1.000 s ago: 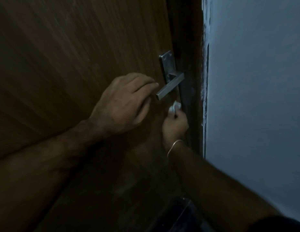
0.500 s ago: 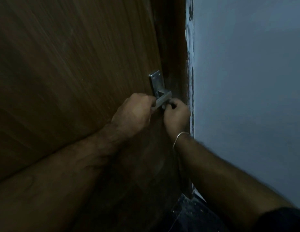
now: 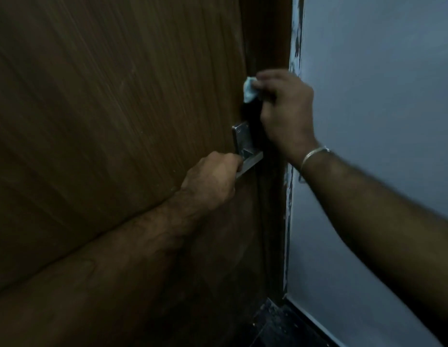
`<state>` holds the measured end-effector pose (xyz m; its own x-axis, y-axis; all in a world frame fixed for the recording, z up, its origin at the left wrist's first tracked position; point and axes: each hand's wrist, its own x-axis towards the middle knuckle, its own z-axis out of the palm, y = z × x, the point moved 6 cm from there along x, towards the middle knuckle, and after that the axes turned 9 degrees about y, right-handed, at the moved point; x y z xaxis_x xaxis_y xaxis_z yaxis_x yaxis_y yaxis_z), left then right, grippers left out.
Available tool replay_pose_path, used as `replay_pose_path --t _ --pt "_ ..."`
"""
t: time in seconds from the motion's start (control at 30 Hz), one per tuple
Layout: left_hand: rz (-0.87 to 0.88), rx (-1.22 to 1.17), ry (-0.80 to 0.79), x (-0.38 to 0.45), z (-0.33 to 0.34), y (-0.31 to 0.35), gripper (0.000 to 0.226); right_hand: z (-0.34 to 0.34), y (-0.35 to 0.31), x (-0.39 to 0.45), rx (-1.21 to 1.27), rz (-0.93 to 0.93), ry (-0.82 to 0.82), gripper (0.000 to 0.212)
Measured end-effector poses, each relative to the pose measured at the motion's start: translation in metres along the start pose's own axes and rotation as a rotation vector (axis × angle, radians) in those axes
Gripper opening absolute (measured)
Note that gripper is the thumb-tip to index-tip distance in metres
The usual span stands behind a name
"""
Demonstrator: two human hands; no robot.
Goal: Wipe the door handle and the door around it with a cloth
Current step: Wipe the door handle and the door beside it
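Against the brown wooden door [image 3: 112, 121], near its right edge, a metal door handle [image 3: 250, 160] juts out from its plate [image 3: 241, 139]. Clenched around the lever's free end, the left hand [image 3: 212, 180] comes in from seven o'clock. At about one o'clock from the handle, well above the plate, the right hand [image 3: 285, 111] pinches a small pale cloth [image 3: 249, 89] between thumb and fingers, pressing it at the door's edge beside the dark frame [image 3: 270, 46]. A thin metal bangle [image 3: 314, 155] circles that wrist. Off at three o'clock stands a pale blue-grey wall [image 3: 380, 96]; dark floor [image 3: 275, 324] shows at the bottom.
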<state>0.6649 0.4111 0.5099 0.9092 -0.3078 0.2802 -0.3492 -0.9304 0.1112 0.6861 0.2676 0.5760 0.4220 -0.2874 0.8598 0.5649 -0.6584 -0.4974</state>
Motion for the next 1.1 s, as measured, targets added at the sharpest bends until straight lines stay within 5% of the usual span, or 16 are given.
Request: replay_pose_path --t 0.07,0.17,0.43,0.6,0.73,0.9,1.1 --pt "0.017 -0.001 -0.008 0.001 0.000 0.001 0.029 0.010 -0.016 0.024 -0.119 -0.227 -0.066 0.020" --pt "0.025 -0.004 -0.035 0.002 0.000 0.002 0.031 0.029 -0.014 0.029 -0.227 -0.294 -0.113 0.018" --pt "0.092 0.059 -0.046 0.005 0.000 0.001 0.035 0.047 -0.005 -0.004 -0.273 -0.187 -0.223 0.017" --pt "0.132 0.065 0.019 0.005 -0.001 -0.001 0.032 0.044 -0.023 0.027 -0.175 -0.157 -0.059 0.017" --pt "0.167 0.087 0.022 0.001 -0.004 0.002 0.032 0.045 -0.003 -0.017 -0.164 -0.111 -0.228 0.024" --pt "0.144 0.079 -0.005 0.003 -0.004 0.003 0.038 0.050 -0.027 0.019 -0.028 -0.082 0.010 0.028" --pt "0.154 0.092 -0.031 -0.002 -0.007 0.003 0.028 0.054 -0.021 -0.015 -0.043 0.103 -0.045 0.040"
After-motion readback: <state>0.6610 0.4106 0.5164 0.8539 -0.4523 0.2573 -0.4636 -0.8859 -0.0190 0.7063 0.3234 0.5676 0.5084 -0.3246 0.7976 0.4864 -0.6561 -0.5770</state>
